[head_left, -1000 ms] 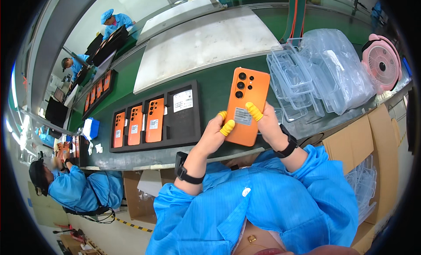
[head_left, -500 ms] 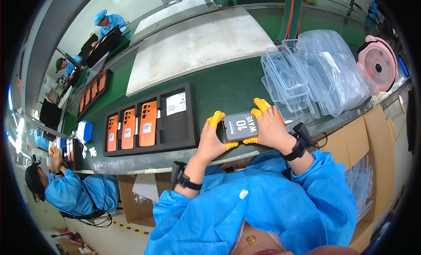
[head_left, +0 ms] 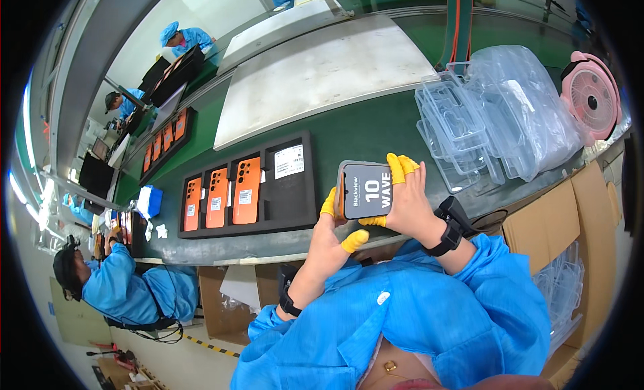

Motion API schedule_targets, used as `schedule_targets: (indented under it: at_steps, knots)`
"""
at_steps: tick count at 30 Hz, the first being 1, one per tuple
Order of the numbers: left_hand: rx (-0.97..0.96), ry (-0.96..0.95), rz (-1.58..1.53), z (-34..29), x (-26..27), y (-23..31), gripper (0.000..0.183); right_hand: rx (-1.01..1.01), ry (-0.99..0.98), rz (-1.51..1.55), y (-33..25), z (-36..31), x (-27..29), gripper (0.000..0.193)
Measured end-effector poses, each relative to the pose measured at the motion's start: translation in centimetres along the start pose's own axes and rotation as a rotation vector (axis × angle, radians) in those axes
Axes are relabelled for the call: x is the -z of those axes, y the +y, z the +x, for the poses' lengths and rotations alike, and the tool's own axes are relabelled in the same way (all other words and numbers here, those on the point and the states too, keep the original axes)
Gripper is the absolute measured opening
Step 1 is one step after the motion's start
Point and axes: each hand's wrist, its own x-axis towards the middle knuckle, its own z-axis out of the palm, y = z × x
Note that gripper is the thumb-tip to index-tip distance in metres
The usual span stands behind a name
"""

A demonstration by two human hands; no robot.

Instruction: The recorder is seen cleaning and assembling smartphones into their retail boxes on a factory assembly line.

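Note:
A smartphone point(head_left: 365, 192) with a dark grey printed front lies across my hands, with a strip of orange showing along its left edge. My right hand point(head_left: 409, 205) grips its right side, yellow-covered fingers at the top corner and a yellow-covered thumb at the bottom edge. My left hand point(head_left: 327, 246) is at the phone's left edge. One yellow-capped finger touches that edge, while the thumb stands apart below the phone. To the left, a black foam tray point(head_left: 282, 212) holds several orange phones point(head_left: 246, 190) back side up, and a white label point(head_left: 289, 161) lies in its right compartment.
Clear plastic trays point(head_left: 456, 128) and a plastic bag point(head_left: 526, 115) pile up at right, beside a pink fan point(head_left: 590, 98). A white board point(head_left: 322, 75) lies beyond. A second phone tray point(head_left: 168, 142) is farther left. A co-worker point(head_left: 127, 283) sits at left; cardboard boxes point(head_left: 537, 219) stand below the bench.
The phone's left end has been raised, showing its orange side. My left thumb has come away from its lower edge, while my right hand keeps its grip. The whole view has shifted slightly.

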Motion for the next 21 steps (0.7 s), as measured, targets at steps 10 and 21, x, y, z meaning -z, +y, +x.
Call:
schedule_targets:
  at_steps: [10,21]
  knots:
    - [-0.021,0.327,0.225,-0.1,0.2,0.1,0.032,0.056,-0.238,0.165,0.2,1.1,2.5,0.104]
    - [-0.008,0.331,0.315,0.2,1.0,-0.6,0.032,-0.063,-0.148,0.323,0.3,1.2,2.0,0.048]
